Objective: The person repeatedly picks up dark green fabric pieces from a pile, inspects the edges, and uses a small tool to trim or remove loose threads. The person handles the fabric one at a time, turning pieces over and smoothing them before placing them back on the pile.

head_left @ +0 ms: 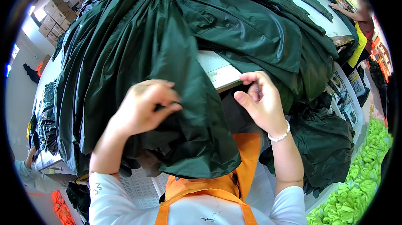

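A big heap of dark green, shiny cloth [125, 53] hangs over the front of the table, and one long panel [197, 141] drapes down toward my lap. My left hand [148, 105] is over this panel's left side, slightly blurred, with thumb and bent fingers apart and nothing visible between them. Whether it touches the cloth I cannot tell. To the right of the panel, my right hand [264, 103] is raised near the table edge, fingers half curled and thumb held away from them. A bead bracelet [279, 133] circles that wrist.
Bare white tabletop [220, 72] shows between folds. At the right are a white plastic crate [349, 95], more dark green cloth [322, 141] and a bright lime pile [356, 179]. Another person [362, 24] works at the far right; cartons [54, 19] are stacked at the far left.
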`<state>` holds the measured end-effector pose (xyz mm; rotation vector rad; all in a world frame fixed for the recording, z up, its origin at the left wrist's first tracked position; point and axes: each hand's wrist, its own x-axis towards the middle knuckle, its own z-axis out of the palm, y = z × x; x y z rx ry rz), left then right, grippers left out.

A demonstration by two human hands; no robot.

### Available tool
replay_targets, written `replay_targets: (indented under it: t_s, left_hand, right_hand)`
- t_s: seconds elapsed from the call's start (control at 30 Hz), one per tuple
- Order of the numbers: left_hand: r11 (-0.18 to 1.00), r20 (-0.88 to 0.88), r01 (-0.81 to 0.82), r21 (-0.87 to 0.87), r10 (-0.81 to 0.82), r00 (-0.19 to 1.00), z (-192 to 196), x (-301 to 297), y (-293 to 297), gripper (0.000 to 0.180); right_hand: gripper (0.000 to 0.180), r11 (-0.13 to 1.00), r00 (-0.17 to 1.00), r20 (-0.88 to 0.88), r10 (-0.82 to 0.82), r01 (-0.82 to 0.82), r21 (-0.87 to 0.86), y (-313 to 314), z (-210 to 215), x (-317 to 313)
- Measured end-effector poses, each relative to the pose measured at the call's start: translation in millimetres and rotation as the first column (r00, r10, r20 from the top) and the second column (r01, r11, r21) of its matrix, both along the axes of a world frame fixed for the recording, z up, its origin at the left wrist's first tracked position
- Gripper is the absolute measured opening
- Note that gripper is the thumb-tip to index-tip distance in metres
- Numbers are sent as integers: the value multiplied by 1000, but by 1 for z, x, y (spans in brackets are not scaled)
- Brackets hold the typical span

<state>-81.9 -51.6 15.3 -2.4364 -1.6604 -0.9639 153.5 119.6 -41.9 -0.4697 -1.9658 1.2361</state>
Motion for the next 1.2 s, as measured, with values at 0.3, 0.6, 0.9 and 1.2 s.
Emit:
replay_targets:
  t_s: [0.3, 0.6, 0.9, 1.2]
  left_hand:
    - [604, -2, -737, -304, 773, 634, 41, -51, -39, 37]
    - [989, -496, -92, -118, 22, 868, 22, 12, 57, 56]
    - [916, -509, -277, -288, 99, 855, 6, -12, 29, 55]
    - [971, -127, -34, -238, 3, 992, -3, 14, 26, 59]
  right_hand:
    - [47, 695, 826, 135, -547, 358, 624, 55, -49, 15]
    - [71, 509, 599, -50, -799, 719, 473, 121, -23, 30]
    - [51, 943, 919, -285, -272, 314, 114, 12, -13, 44]
    - [56, 915, 963, 265, -44, -67, 397, -87, -81, -3]
